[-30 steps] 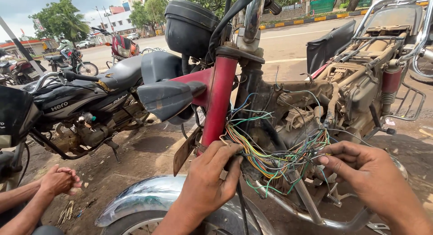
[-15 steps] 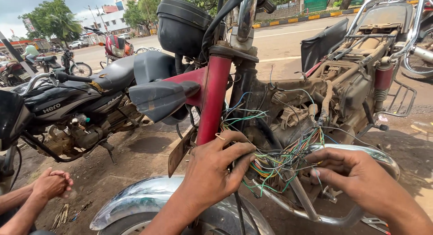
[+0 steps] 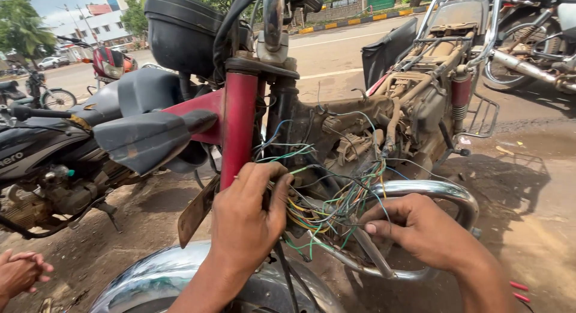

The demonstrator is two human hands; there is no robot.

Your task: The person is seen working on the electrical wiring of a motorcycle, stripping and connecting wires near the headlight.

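So basically the wiring job on this stripped motorcycle looks like it's somewhere in the middle, judging by the mess. The wire bundle hangs loose and untaped just behind the red fork tube, spilling out of the bare frame above the chrome crash guard. No tank or seat on the frame, so everything's exposed, and I'd say none of the wires look routed or tied off yet, so sorting and bundling is what's left. The left hand is curled around the wires right by the fork tube, fingers closed on a clump of them. The right hand is pinching a few strands at the other end of the tangle, thumb and fingertips closed on them. Count-wise: two working hands, one loose bundle with too many green, yellow, blue and black strands to count properly, one red fork tube, one chrome front fender down below. Another person's clasped hands show at the lower left edge. One black motorcycle is parked close by on the left, and part of another bike sits at the top right.
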